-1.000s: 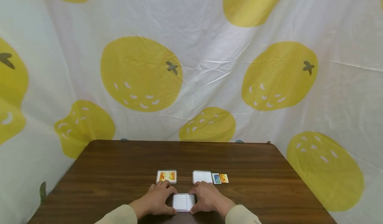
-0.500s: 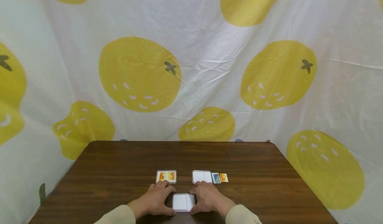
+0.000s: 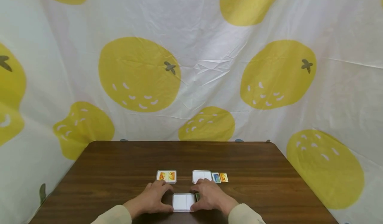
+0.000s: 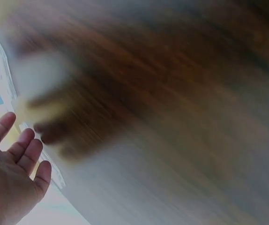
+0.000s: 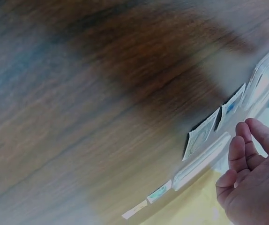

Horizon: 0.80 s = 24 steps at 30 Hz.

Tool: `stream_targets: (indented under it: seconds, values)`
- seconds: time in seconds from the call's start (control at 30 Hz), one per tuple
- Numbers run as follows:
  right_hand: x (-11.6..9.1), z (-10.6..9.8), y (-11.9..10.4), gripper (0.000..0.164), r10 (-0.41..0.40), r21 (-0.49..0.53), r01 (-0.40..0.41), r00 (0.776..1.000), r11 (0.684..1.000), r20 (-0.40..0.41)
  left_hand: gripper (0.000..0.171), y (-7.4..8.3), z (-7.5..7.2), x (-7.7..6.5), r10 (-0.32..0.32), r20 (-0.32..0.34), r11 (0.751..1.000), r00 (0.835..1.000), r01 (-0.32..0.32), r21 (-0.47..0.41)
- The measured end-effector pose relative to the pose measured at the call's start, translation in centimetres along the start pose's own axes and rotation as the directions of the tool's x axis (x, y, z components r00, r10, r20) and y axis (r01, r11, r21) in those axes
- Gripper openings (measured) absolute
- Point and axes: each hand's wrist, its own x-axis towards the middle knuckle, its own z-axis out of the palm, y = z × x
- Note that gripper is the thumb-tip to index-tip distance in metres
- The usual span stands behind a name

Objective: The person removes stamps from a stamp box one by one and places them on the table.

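A shallow clear case with a white two-part insert (image 3: pixel 183 202) lies flat near the table's front edge, between the two hands. Just off its left side, my left hand (image 3: pixel 150 199) has its fingers spread and loosely bent, holding nothing. My right hand (image 3: pixel 210 196) is over the right side, thumb tip by the near right corner; whether it touches the case cannot be told. Under that hand a dark green stamp (image 3: pixel 197 196) shows partly. In the right wrist view, two stamps (image 5: pixel 202 136) lie beside the case (image 5: pixel 264 77), below the relaxed fingers.
Farther back, a clear case with two orange pictured stamps (image 3: pixel 166 176) lies left. A second white-lined case (image 3: pixel 201 176) lies right, with a blue stamp (image 3: pixel 216 177) and an orange stamp (image 3: pixel 223 177) beside it. The brown table (image 3: pixel 179 154) ends at a lemon-print cloth (image 3: pixel 209 84).
My left hand has drawn back left from the near case. The right hand has shifted slightly right, and a bit of green stamp now shows beside the case, which stays in place.
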Motion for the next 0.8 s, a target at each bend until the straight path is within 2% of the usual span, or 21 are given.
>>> stream_targets:
  seconds: [0.2,0.43,0.8]
  values:
    - [0.1,0.1,0.1,0.058,-0.016,0.006,0.016,0.999,1.0,-0.043,0.056,-0.4,-0.3,-0.1,0.004,-0.01,1.0,1.0,-0.004,-0.021]
    - [0.4,-0.1,-0.1,0.059,0.011,0.033,-0.01,0.999,0.999,-0.039,0.055,-0.6,-0.8,-0.1,0.003,-0.052,0.999,0.999,-0.005,-0.034]
    - [1.2,-0.4,0.0,0.059,0.018,0.065,-0.015,0.999,0.998,-0.051,0.055,-2.1,-1.9,-0.2,-0.066,-0.091,0.996,0.994,0.06,-0.064]
